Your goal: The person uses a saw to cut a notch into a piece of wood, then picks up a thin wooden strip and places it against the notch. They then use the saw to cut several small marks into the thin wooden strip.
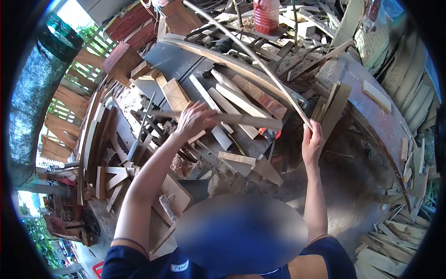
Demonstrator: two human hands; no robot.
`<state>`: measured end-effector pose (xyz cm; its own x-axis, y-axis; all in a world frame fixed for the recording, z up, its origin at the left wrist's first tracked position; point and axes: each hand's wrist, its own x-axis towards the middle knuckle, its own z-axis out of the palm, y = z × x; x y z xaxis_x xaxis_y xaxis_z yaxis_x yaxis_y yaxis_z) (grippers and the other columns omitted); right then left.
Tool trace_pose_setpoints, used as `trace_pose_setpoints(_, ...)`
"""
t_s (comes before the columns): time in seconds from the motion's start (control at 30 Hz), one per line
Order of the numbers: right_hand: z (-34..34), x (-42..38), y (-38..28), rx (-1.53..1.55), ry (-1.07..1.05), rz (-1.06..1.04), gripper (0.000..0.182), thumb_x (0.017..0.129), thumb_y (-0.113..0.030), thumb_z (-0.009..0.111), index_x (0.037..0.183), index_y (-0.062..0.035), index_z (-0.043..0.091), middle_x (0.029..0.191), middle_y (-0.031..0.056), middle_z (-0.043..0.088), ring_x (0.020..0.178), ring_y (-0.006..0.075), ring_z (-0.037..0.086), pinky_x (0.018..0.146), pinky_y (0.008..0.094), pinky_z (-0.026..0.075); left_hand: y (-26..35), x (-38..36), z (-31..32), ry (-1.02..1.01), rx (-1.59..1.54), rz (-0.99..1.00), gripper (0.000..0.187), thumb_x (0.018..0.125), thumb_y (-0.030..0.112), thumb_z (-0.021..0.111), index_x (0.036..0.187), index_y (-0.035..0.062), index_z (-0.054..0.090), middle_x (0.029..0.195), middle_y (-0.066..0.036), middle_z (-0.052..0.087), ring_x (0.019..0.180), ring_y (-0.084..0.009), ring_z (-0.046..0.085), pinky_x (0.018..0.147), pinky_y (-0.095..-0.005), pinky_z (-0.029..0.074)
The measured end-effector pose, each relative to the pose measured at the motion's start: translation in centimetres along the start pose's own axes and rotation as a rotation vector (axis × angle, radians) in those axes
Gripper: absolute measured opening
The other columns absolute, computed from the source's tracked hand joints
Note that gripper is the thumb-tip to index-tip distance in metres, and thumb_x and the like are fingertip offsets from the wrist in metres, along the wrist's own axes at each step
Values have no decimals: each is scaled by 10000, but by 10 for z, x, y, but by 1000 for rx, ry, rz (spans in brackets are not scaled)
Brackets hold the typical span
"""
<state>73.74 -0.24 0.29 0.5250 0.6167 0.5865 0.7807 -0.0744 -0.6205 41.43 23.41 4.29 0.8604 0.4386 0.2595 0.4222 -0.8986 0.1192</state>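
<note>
My left hand (197, 121) is closed around a short wooden piece (248, 121), which lies crosswise over the workbench and sticks out on both sides of the fist. On the right, my right hand (313, 138) grips the lower end of a long thin wooden strip (251, 53) that slants up to the upper left. Beneath my left hand and to its right, several cut wood pieces (239, 103) lie on the dark bench top (183, 60). A red and black tool (270, 134), perhaps a tape measure, is just below the short piece's right end.
A red plastic container (266, 17) stands behind the bench. At the right is a large board (360, 90) with a small block on it. Scrap wood (392, 242) is heaped at the lower right, and more boards (93, 139) lean at the left.
</note>
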Motion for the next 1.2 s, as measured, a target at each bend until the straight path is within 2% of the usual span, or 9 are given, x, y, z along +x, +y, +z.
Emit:
trace_pose_setpoints(0.23, -34, -25, -17, 17, -33, 120, 186, 968, -103, 583, 1101, 26, 575, 927, 175, 607, 837, 336, 629, 732, 393, 492, -27, 103, 28, 181, 167, -152, 502, 818, 242, 722, 1305, 232, 600, 1276, -28, 531, 1175, -258, 497, 1000, -452, 386)
trace_pose_setpoints(0.33, -43, -35, -22, 16, -55, 86, 179, 968, -100, 582, 1092, 28, 582, 913, 161, 605, 811, 309, 629, 711, 375, 491, -9, 100, 31, 185, -205, -140, 492, 876, 264, 699, 1345, 199, 565, 1197, -95, 593, 1138, -307, 548, 985, -425, 431)
trace_pose_setpoints(0.4, -45, -42, -28, 61, -120, 133, 168, 936, -47, 616, 1086, 26, 600, 872, 143, 594, 740, 294, 610, 650, 379, 484, 12, 87, 21, -72, -765, -453, 533, 960, 359, 625, 1415, 121, 484, 1255, -103, 592, 1091, -217, 604, 924, -360, 488)
trace_pose_setpoints(0.5, -41, -49, -39, 134, -211, 54, 172, 924, -27, 630, 1090, 16, 613, 861, 123, 592, 714, 273, 598, 638, 365, 483, 25, 46, 12, 84, -1473, -654, 652, 978, 386, 593, 1490, 86, 321, 1279, -120, 566, 1098, -198, 601, 958, -339, 500)
trace_pose_setpoints(0.6, -39, -51, -65, 209, -304, -36, 187, 905, -7, 642, 1091, -8, 628, 847, 97, 592, 728, 256, 595, 643, 361, 479, 35, 2, -33, 325, -1813, -899, 502, 993, 348, 568, 1390, 80, 419, 1200, -112, 589, 1060, -225, 622, 949, -363, 527)
trace_pose_setpoints(0.67, -32, -49, -81, 192, -296, -158, 200, 890, 8, 646, 1088, -19, 636, 854, 89, 588, 750, 245, 591, 649, 359, 477, 9, -48, -40, 437, -1912, -913, 342, 960, 268, 629, 1223, 59, 564, 1068, -89, 657, 1050, -209, 639, 914, -345, 550)
trace_pose_setpoints(0.87, -1, -64, -144, 200, -362, -263, 205, 881, -16, 670, 1084, -37, 648, 951, 71, 571, 842, 212, 595, 700, 315, 493, 30, -207, -106, 556, -1904, -862, 295, 987, 134, 557, 1262, 28, 549, 1117, -91, 652, 1063, -186, 647, 940, -305, 560)
trace_pose_setpoints(1.1, 62, -104, -230, 837, -949, 274, 270, 863, -121, 756, 1102, -58, 647, 934, -2, 660, 746, 46, 583, 668, 212, 500, 70, -389, -143, 958, -1745, -972, 311, 1004, 144, 540, 1293, 36, 501, 1100, -124, 652, 1091, -216, 643, 983, -303, 549)
trace_pose_setpoints(1.2, 93, -132, -270, 1064, -1069, 477, 267, 893, -147, 728, 1118, -34, 640, 844, -18, 658, 721, 46, 616, 682, 226, 552, 94, -456, -144, 1116, -1638, -1087, 291, 990, 128, 565, 1266, 43, 530, 1125, -130, 652, 1094, -211, 644, 978, -310, 552)
